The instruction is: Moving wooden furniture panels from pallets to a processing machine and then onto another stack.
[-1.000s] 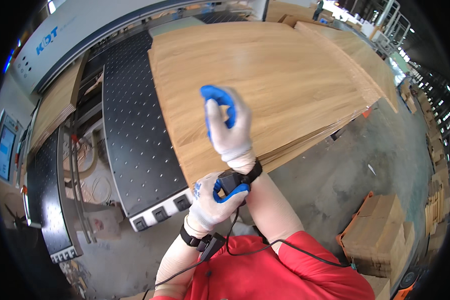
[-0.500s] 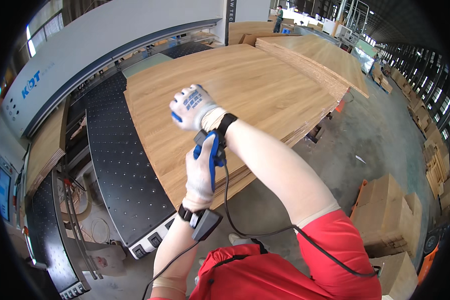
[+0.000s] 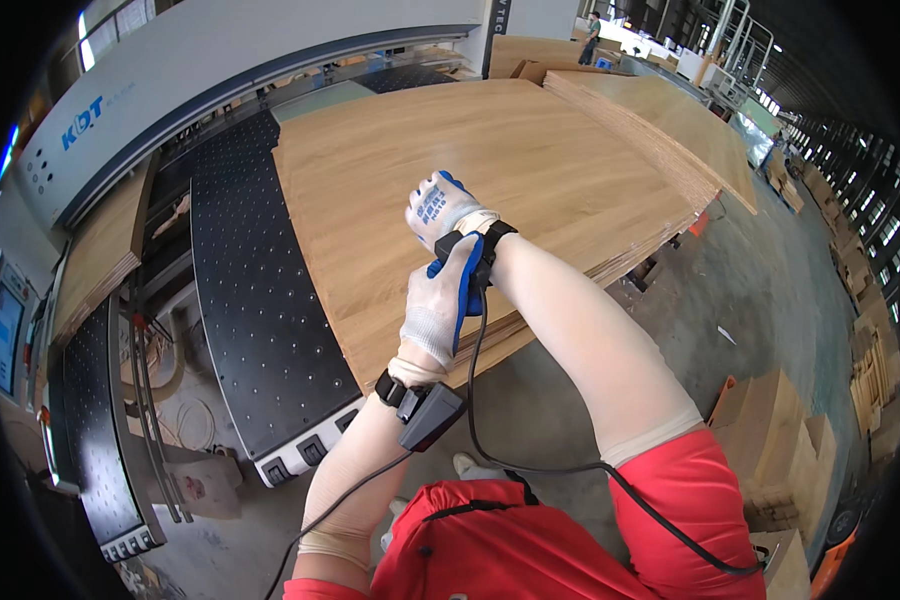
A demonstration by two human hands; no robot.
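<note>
My left hand (image 3: 436, 305), in a white glove with a blue palm, is closed around a small black wrist device (image 3: 452, 242) strapped to my right wrist. Its thumb lies along the device near the black cable (image 3: 475, 350). My right hand (image 3: 442, 208), gloved alike, is raised over the wood-grain panels (image 3: 390, 150) with its fingers curled in; nothing shows in it, though its palm side is hidden. On my left wrist sits another black box (image 3: 432, 415) on a strap, with its own cable.
A black machine table (image 3: 260, 300) dotted with small studs borders the panels on the left, below a long white machine beam (image 3: 210, 70). A screen (image 3: 8, 335) stands far left. More stacked panels (image 3: 670, 120) lie behind; cardboard (image 3: 770, 440) stands right. A person (image 3: 591, 40) is in the distance.
Both hands appear farther right in the view as the whole scene shifts right. My right fist has tilted and drawn nearer the left hand, which stays on the wrist device.
</note>
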